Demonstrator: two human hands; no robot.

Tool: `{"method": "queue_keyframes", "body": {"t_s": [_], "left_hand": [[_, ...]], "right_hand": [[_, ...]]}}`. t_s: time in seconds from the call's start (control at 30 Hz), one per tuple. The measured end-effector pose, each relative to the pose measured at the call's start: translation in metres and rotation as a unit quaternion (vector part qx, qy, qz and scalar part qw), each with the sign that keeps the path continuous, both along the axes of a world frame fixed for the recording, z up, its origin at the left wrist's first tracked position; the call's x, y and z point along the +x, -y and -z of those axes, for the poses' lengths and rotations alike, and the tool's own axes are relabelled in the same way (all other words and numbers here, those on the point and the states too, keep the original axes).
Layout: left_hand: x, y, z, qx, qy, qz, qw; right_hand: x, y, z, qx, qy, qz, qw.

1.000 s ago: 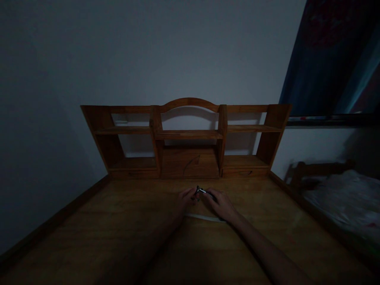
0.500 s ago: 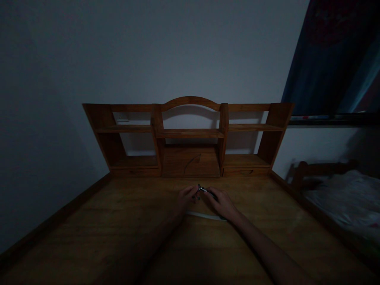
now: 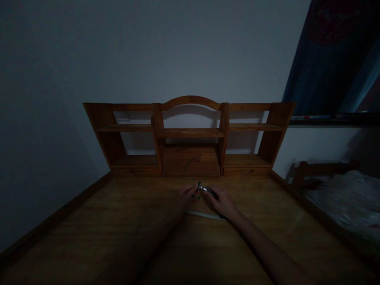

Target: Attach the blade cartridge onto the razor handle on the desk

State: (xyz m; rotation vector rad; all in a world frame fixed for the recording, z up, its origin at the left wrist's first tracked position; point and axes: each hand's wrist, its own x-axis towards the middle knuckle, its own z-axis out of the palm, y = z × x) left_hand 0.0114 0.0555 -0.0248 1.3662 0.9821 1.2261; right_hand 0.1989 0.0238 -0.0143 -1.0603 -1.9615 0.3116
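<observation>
Both my hands meet near the middle of a wooden desk [image 3: 118, 221] in dim light. My right hand [image 3: 222, 202] is closed round a small shiny metal tool [image 3: 203, 187], which looks like a nail clipper, its tip pointing left. My left hand [image 3: 185, 197] is curled, its fingertips right at the tool's tip. Whether the tool touches a finger is too dark to tell. A thin pale strip [image 3: 204, 215] lies on the desk just under my wrists.
A wooden shelf unit [image 3: 190, 134] with an arched top and small drawers stands at the desk's back edge against a pale wall. A raised rim runs along the desk's sides. To the right are a dark curtain [image 3: 335, 59] and a bed with light bedding [image 3: 344, 198].
The hands and the tool stay almost where they were. The view has shifted slightly, nothing more.
</observation>
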Motion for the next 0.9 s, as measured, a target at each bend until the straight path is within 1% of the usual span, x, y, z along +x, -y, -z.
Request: {"method": "queue_keyframes", "body": {"t_s": [0.23, 0.47, 0.73, 0.9], "left_hand": [[-0.001, -0.006, 0.010, 0.011, 0.010, 0.020, 1.000], [0.001, -0.005, 0.007, 0.000, 0.010, 0.006, 1.000], [0.001, -0.012, 0.013, 0.024, -0.014, -0.005, 1.000], [0.000, -0.008, 0.009, 0.026, -0.017, 0.003, 1.000]], "right_hand": [[0.000, 0.000, -0.001, -0.007, -0.007, -0.016, 1.000], [-0.002, 0.002, -0.001, -0.008, -0.013, -0.022, 1.000], [-0.001, -0.002, 0.002, -0.010, 0.001, -0.004, 1.000], [-0.001, -0.001, 0.002, -0.002, -0.008, -0.017, 1.000]]}}
